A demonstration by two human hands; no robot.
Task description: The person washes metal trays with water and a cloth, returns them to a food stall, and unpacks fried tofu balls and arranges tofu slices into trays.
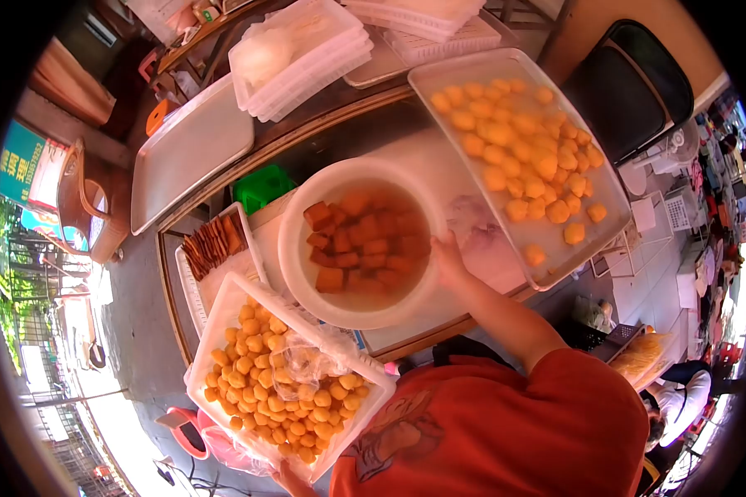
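Note:
A round white basin (pixel 300 286) holds reddish-brown blocks (pixel 375 247) in cloudy liquid. My right hand (pixel 449 258) grips the right rim of the basin. At the lower left is a white crate (pixel 224 308) full of round yellow-orange balls (pixel 261 373), with a clear plastic bag (pixel 300 369) lying on them. My left hand (pixel 288 479) is at the crate's bottom edge, closed on it, its fingers mostly hidden. To the right of the basin, a large metal tray (pixel 439 83) bears many similar yellow balls (pixel 514 149), some spread apart.
A white basket (pixel 192 286) of dark brown strips and a green container (pixel 261 189) stand left of the basin. An empty tray (pixel 192 157) and stacked white crates (pixel 307 79) are beyond. A black chair (pixel 630 91) is at upper right; a person (pixel 680 402) is at lower right.

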